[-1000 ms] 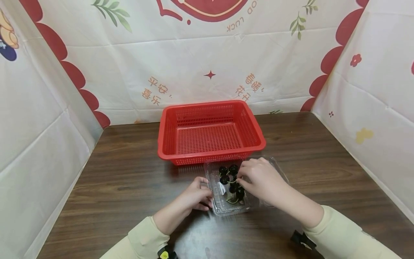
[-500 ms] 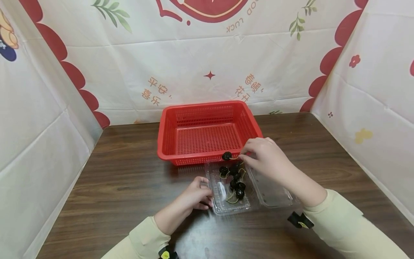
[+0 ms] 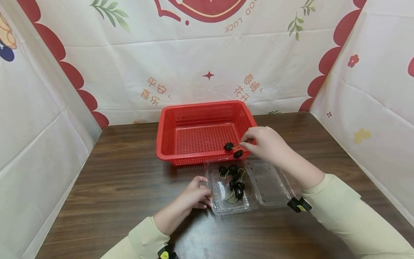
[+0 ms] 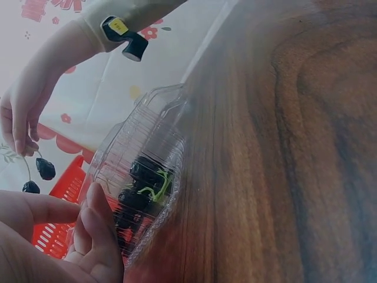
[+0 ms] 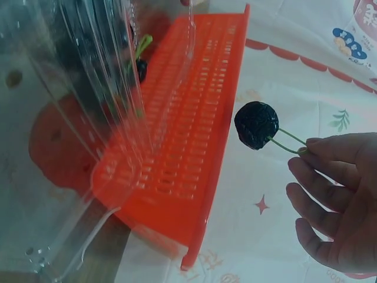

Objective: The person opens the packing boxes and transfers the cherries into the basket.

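Cherry stems point(image 5: 291, 136) pinch-tight in right hand point(image 3: 266, 142)

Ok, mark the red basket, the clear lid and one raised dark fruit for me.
Red basket point(image 3: 203, 138): head view, on its bare floor.
Clear lid point(image 3: 271, 185): head view, on its flat middle panel.
Raised dark fruit point(image 5: 257, 125): right wrist view, on its round body.

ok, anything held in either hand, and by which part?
Right hand pinches the stems of two dark cherries. Left hand is at the side edge of the open plastic clamshell; can't tell if it grips.
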Available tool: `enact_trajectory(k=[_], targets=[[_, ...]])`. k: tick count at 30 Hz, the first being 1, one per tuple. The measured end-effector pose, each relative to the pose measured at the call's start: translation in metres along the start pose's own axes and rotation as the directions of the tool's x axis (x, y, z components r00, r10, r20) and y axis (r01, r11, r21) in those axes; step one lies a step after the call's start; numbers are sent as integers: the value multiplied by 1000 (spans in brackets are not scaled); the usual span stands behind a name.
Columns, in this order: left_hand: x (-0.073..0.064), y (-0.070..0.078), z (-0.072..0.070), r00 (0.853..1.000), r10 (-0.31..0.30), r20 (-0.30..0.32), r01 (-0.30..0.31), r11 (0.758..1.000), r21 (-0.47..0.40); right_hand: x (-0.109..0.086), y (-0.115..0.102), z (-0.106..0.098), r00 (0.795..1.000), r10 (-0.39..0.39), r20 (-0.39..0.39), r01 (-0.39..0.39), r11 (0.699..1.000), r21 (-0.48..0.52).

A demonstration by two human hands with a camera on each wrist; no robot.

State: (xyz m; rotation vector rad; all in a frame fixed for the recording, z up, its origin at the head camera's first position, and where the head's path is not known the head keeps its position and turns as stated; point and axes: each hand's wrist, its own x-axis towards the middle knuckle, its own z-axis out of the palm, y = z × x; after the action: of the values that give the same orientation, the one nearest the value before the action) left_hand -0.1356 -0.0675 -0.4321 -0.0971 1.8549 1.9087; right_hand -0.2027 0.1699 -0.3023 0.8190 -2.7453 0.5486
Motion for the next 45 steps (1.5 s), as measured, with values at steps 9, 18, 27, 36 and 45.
enact_trajectory(k=[9,18,27,36,45], targets=[[-1,1,-2,1000,9,1,-9,1000,3,18,13,-7,993,91,80,-91,996,6],[0,1,-1,1000,3,6,-3,1000,0,37,32,-9,989,113,98,-111,994,-18],[0,2,0,1000,2,3,-2,1000,7,54,45,-11,970,178,164,-175,984,-36],[-2,2,-1,1000,9,-2,-9,1000,21,71,56,-7,952,209,223,-206,978,-37],[-1,2,0,1000,10,3,-10,1000,12,87,63,-2,937,241,254,-244,970,-20]])
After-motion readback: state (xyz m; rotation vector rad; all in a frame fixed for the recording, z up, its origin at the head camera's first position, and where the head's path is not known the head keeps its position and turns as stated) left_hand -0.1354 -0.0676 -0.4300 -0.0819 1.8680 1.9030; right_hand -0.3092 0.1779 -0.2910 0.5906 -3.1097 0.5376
